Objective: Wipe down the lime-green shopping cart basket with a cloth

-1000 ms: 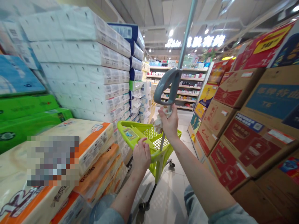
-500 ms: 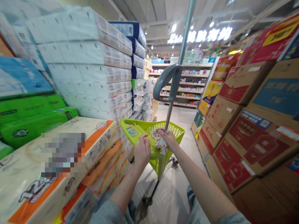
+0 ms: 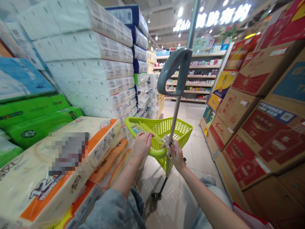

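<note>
Metal pole (image 3: 175, 114) stands at the green basket's (image 3: 183, 130) near end, long axis steep, running up from my right hand (image 3: 177, 156), the nearer, whose fingers clasp a crumpled cloth (image 3: 165, 141) against it; left hand (image 3: 142, 144) on the rim, grip unclear. I read "12" on the tissue pack (image 3: 45, 162), "Shin" on the sign (image 3: 182, 24)

Left hand (image 3: 142, 143): bare, back of the hand turned up, fingers bent forward and angled inward; how firmly they close is hard to see
Right hand (image 3: 176, 154): bare, slightly lower than the left, fingers curled in a grip
Gap between hands: near each other, not touching
Left forearm (image 3: 126, 176): slants up from lower left, bare beyond a pushed-back light blue sleeve (image 3: 107, 208)
Right forearm (image 3: 205, 194): bare, stretching diagonally up from lower right
</note>
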Available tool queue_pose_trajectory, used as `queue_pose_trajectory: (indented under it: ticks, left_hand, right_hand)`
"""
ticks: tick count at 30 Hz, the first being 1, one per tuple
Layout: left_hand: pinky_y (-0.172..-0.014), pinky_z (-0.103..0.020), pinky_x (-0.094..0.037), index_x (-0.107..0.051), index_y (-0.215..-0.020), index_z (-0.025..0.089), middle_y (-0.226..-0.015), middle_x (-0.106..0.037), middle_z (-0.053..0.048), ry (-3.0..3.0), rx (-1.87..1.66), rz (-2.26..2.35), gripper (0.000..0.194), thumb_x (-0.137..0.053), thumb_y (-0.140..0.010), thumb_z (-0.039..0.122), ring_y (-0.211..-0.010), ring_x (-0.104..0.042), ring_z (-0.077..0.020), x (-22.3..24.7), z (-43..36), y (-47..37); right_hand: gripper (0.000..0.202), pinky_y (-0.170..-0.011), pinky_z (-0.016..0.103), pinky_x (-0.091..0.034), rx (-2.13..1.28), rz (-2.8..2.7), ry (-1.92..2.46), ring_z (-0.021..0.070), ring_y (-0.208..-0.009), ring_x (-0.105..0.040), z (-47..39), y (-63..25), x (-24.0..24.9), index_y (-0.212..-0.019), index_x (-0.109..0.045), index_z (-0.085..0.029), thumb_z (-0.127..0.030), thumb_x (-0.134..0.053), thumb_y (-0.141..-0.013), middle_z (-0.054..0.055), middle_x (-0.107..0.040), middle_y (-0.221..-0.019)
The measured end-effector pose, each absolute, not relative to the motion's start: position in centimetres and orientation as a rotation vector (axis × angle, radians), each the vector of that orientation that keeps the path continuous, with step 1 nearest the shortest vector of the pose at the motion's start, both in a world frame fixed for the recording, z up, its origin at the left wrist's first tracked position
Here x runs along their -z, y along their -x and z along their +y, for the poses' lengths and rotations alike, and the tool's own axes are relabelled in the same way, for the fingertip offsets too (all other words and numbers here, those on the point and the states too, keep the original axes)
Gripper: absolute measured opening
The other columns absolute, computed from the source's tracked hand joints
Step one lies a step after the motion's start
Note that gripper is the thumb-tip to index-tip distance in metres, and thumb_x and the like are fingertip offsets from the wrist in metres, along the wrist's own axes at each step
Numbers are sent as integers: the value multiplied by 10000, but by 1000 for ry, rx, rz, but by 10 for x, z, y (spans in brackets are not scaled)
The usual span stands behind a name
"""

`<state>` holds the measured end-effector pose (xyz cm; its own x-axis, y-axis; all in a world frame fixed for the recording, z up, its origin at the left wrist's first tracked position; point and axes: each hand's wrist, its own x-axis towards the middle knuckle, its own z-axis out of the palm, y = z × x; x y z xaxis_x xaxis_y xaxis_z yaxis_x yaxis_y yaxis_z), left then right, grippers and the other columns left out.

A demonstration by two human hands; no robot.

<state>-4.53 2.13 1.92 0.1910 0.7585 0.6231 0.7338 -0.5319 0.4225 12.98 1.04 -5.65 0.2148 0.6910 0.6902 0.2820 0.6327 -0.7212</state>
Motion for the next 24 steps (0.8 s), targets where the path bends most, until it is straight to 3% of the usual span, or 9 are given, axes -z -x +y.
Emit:
queue_pose_trajectory:
  ticks: [2, 6, 11, 13, 17, 20, 24]
  left_hand:
    - [-925, -319, -358, -632, -915, 204, -690, -658, 12, -2375, -1317, 1515, 358, -274, -899, 215, -750, -589, -132, -19, 19, 42]
    - [-922, -315, -360, -631, -861, 202, -695, -656, 8, -2357, -1348, 1538, 350, -283, -898, 216, -734, -580, -133, -19, 15, 33]
    - [-905, -315, -358, -617, -812, 202, -709, -650, 5, -2348, -1394, 1588, 331, -297, -896, 214, -742, -573, -138, -19, 11, 15]
    - [-901, -320, -354, -607, -812, 201, -721, -649, 2, -2348, -1395, 1608, 318, -299, -893, 206, -745, -573, -140, -19, 10, 7]
    - [-885, -323, -346, -585, -817, 198, -747, -653, -1, -2334, -1411, 1625, 299, -297, -899, 201, -736, -576, -138, -17, 7, -7]
    - [-870, -318, -340, -572, -813, 199, -744, -652, 3, -2313, -1451, 1657, 286, -301, -905, 198, -724, -571, -131, -16, 5, -17]
    - [-857, -320, -334, -566, -827, 197, -745, -647, 10, -2340, -1438, 1665, 273, -306, -910, 194, -712, -565, -123, -14, -1, -30]
  right_hand:
    - [323, -884, 428, -470, -269, -1346, 983, 213, -1012, -592, 1, -135, 65, -1153, -540, -200, -337, -391, -900, 87, -631, -1077]
    - [373, -968, 466, -412, -138, -1272, 1050, 227, -1180, -489, -24, -136, 74, -1263, -473, -227, -269, -342, -916, 103, -528, -1262]
    - [496, -1042, 519, -302, 69, -1493, 1111, 268, -1349, -231, -41, -105, 72, -1395, -277, -206, -283, -343, -910, 120, -224, -1472]
    - [509, -1032, 530, -300, 159, -1479, 1127, 271, -1334, -254, -38, -98, 69, -1400, -255, -172, -302, -327, -914, 144, -320, -1415]
    - [347, -938, 424, -402, 214, -1535, 1011, 208, -1073, -535, -24, -110, 56, -1178, -529, -190, -274, -326, -910, 91, -613, -1067]
    - [330, -840, 353, -439, 117, -1580, 955, 169, -849, -613, -13, -131, 44, -906, -637, -204, -268, -313, -912, 44, -668, -848]
    - [458, -710, 284, -452, -220, -1538, 1005, 137, -659, -611, -3, -153, 26, -665, -618, -190, -346, -279, -931, 28, -650, -671]
